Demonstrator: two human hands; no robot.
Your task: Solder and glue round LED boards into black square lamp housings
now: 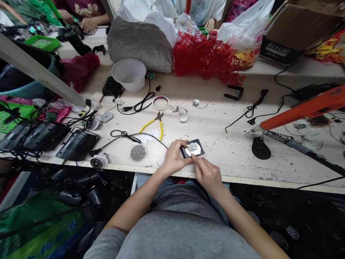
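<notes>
A small black square part (193, 148) with a round silver piece on top lies at the near edge of the workbench (231, 151). My left hand (174, 158) curls round its left side and grips it. My right hand (206, 173) pinches at its lower right edge with thumb and forefinger; what the fingertips hold is too small to make out. A round dish of tiny metal balls (137, 152) sits just left of my left hand. Yellow-handled pliers (154, 126) lie behind it.
An orange glue gun (304, 109) and a soldering iron on its coil stand (283, 139) lie at the right. A tape ring (161, 102), a white bowl (129, 74), red plastic netting (205, 57), black cables and black housings (77, 144) crowd the bench. Other people's hands (87, 23) work at the far side.
</notes>
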